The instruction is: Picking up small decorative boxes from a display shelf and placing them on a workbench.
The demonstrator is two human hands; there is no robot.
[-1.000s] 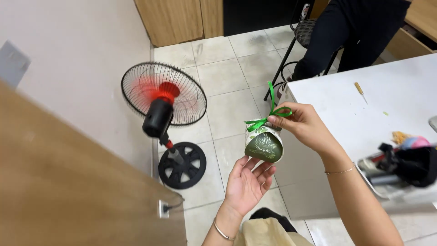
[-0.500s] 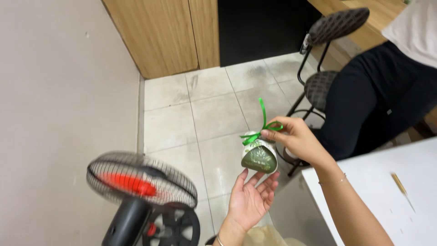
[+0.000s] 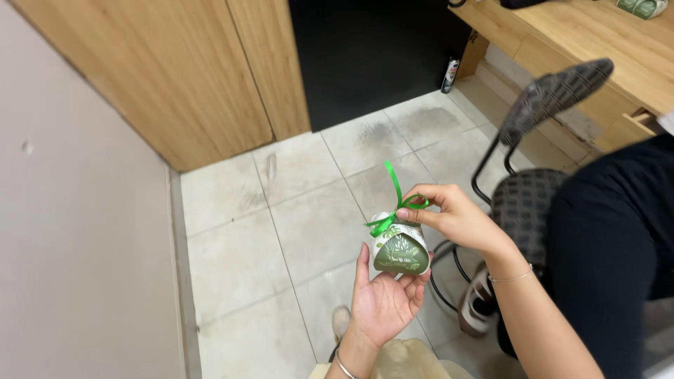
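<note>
A small green and white gift box (image 3: pixel 400 251) with a leaf pattern hangs in front of me, tied at the top with a green ribbon (image 3: pixel 394 203). My right hand (image 3: pixel 453 216) pinches the ribbon at the box's top and holds the box up. Below it my left hand (image 3: pixel 382 298) lies palm up with the fingers spread, its fingertips touching the underside of the box.
A person in black clothes (image 3: pixel 611 253) sits on a patterned black chair (image 3: pixel 544 126) at the right. Behind them runs a wooden desk (image 3: pixel 597 49). Pale floor tiles (image 3: pixel 281 231), wooden cabinet panels (image 3: pixel 182 77) and a grey wall (image 3: pixel 77 260) fill the left.
My view has swung up and away from the red fan, which is out of sight now. The hands keep the same hold on the box and ribbon.
</note>
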